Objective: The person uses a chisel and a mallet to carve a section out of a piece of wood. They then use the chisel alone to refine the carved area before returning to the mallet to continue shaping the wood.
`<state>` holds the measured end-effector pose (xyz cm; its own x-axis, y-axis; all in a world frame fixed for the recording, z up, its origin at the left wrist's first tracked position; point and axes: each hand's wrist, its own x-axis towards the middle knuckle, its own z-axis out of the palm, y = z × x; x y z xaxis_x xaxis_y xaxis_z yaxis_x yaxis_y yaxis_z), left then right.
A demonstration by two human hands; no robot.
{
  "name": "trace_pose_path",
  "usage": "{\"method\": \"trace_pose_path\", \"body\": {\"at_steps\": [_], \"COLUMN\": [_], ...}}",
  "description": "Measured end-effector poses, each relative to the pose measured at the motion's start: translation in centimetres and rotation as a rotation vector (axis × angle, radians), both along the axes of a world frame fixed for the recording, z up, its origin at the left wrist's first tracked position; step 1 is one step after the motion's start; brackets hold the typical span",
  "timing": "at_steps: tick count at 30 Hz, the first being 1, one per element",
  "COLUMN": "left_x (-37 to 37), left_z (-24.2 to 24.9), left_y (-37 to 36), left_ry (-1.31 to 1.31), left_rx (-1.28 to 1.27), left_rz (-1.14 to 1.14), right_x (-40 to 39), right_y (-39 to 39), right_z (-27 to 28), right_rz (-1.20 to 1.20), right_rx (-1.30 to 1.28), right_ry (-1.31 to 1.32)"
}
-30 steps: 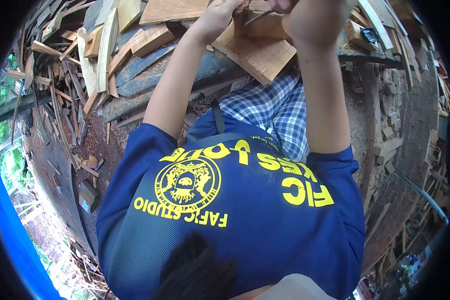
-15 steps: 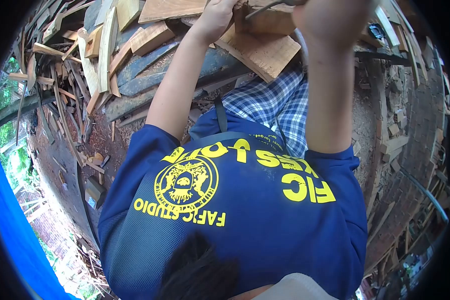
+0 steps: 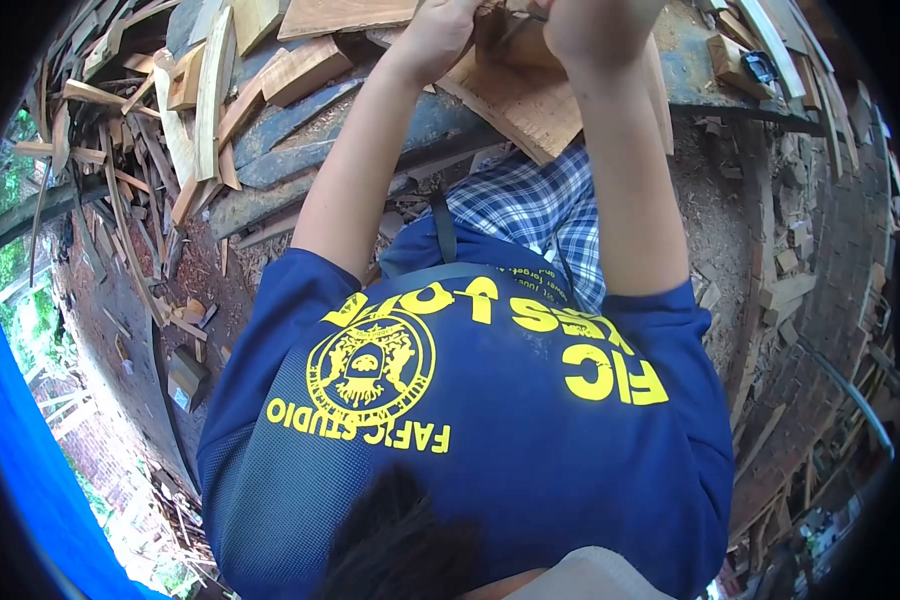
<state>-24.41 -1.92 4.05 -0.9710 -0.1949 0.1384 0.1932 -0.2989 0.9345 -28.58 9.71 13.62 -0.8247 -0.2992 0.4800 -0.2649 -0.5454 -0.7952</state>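
Note:
At the top edge, my left hand (image 3: pixel 438 38) is closed at the near side of a small wooden block, its fingertips partly cut off by the frame. My right hand (image 3: pixel 602 28) is a fist around a dark, thin tool (image 3: pixel 522 38), whose kind I cannot make out. The tool slants toward the wood between both hands. Below them lies a broad reddish-brown wooden board (image 3: pixel 530 100), tilted over the plaid-covered knees (image 3: pixel 530 195).
Several offcuts and a pale wood strip (image 3: pixel 213 95) lie to the left on a dark, worn bench plank (image 3: pixel 315 150). A wooden block with a black object (image 3: pixel 758 66) sits at the upper right. Scraps and sawdust cover the ground (image 3: pixel 220 300); a blue sheet (image 3: pixel 20 480) hangs at far left.
My right hand has moved left, closer to my left hand, bringing the tool with it. The block with the black object shows more fully now. My left hand has barely moved.

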Motion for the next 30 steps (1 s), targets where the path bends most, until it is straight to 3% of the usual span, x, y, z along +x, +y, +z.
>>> {"method": "trace_pose_path", "body": {"at_steps": [4, 8, 10, 12, 14, 16, 18, 19, 21, 22, 24, 26, 28, 30], "left_x": [-0.9, 0.1, 0.4, 0.1, -1.0, -1.6, -0.7, -1.0, -2.5, -2.1, -0.1, -0.3, -1.0, -0.5], "left_z": [-2.6, -0.8, 0.6, 1.6, -2.7, -3.3, -1.7, -3.4, -7.0, -5.2, 0.2, -0.6, -2.6, -2.4], "left_y": [-2.2, -0.8, -0.2, 0.7, -1.5, -2.1, -1.1, -1.9, -3.9, -3.0, 0.8, 1.5, -1.4, -0.8], "left_ry": [-0.028, -0.064, -0.144, -0.080, -0.053, -0.016, -0.030, -0.035, 0.071, 0.079, -0.048, 0.036, -0.059, -0.064], "left_rx": [-0.170, 0.012, 0.099, 0.028, 0.024, 0.018, -0.119, -0.118, 0.062, 0.055, 0.139, -0.085, -0.123, -0.174], "left_rz": [-0.013, -0.062, -0.087, 0.056, -0.014, -0.082, -0.008, -0.005, -0.171, -0.175, 0.083, 0.296, 0.009, 0.033], "right_x": [0.7, 0.3, 0.0, 0.0, 0.2, -0.2, 0.4, 0.6, 0.1, -0.1, -0.6, 0.3, 0.2, 0.6], "right_y": [0.6, 0.6, -0.5, 0.0, 0.5, 1.0, 1.5, 1.8, 0.3, -0.9, -1.7, -1.1, 0.5, 1.1], "right_z": [1.7, 2.9, 0.4, 0.4, 1.7, 2.9, 4.2, 4.8, 1.4, -1.5, -1.9, 0.2, 3.5, 4.9], "right_rz": [0.142, 0.288, 0.000, 0.036, 0.072, 0.133, 0.188, 0.216, 0.137, 0.029, -0.075, -0.068, 0.193, 0.288], "right_rx": [-0.027, -0.202, -0.054, -0.034, 0.123, 0.063, 0.014, -0.010, 0.002, 0.062, 0.113, 0.081, -0.008, -0.098], "right_ry": [0.030, 0.223, 0.257, 0.244, 0.177, 0.228, 0.251, 0.263, 0.290, 0.240, 0.207, 0.215, 0.224, 0.258]}}
